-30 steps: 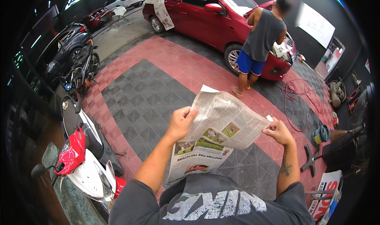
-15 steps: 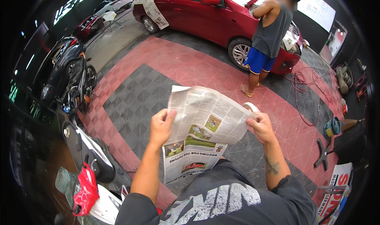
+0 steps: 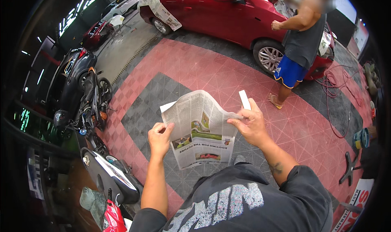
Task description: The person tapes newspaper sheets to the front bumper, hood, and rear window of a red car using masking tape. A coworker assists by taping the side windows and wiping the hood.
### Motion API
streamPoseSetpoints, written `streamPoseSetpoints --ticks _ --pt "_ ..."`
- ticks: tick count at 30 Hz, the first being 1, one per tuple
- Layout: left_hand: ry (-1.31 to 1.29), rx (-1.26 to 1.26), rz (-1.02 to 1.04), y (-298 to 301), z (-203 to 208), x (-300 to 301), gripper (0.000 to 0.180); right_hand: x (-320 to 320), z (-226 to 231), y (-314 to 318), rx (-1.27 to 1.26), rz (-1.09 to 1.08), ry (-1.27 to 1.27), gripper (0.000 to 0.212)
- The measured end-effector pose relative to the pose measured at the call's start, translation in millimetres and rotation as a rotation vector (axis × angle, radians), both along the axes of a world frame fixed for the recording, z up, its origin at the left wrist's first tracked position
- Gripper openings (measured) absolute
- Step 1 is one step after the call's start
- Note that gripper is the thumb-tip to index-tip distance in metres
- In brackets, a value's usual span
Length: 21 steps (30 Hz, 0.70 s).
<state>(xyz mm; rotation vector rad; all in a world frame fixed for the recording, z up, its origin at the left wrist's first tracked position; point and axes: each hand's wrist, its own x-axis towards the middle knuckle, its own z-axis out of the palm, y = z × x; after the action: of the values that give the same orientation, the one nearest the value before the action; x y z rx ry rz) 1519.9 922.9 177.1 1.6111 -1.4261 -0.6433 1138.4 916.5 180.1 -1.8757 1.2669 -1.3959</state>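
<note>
A sheet of newspaper (image 3: 197,113) hangs in front of my body, its top edge bowed upward and its lower part folding toward me. My left hand (image 3: 159,138) pinches its left edge between thumb and fingers. At the right edge, my right hand (image 3: 253,124) grips the sheet with thumb and fingers closed. A white roll, seemingly tape (image 3: 244,99), stands up edge-on behind the right fingers; how it is held is partly hidden.
A red car (image 3: 220,22) stands ahead, newspaper (image 3: 161,9) on its rear side. A person (image 3: 303,40) in blue shorts stands by its front. Motorcycles (image 3: 95,97) line the left. A red hose (image 3: 332,83) lies coiled at right, near a teal bucket (image 3: 360,139).
The newspaper's right edge has come inward and its top curves more. The white roll has turned edge-on. The other person has turned, an arm now bent forward, and my view has shifted leftward.
</note>
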Motion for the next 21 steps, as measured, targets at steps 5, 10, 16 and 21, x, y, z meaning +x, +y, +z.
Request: streamPoseSetpoints --ticks 5,10,16,21 --pt "0.028 0.166 0.073 -79.9 -10.9 26.0 0.027 41.4 17.6 -80.0 -0.250 -0.046 0.127 0.030" --pt "0.073 0.058 0.044 -183.0 -35.1 69.0 0.036 105.7 20.0 -164.5 -0.210 -0.066 0.132 0.032" --pt "-0.242 -0.701 -0.159 -259.2 -15.7 78.4 0.061 209.2 12.6 -267.8 0.364 0.004 -0.539 0.021" --pt "0.327 -0.316 -0.495 -342.8 10.5 76.9 0.044 292.8 20.9 -329.9 0.528 0.177 -0.960 0.030"
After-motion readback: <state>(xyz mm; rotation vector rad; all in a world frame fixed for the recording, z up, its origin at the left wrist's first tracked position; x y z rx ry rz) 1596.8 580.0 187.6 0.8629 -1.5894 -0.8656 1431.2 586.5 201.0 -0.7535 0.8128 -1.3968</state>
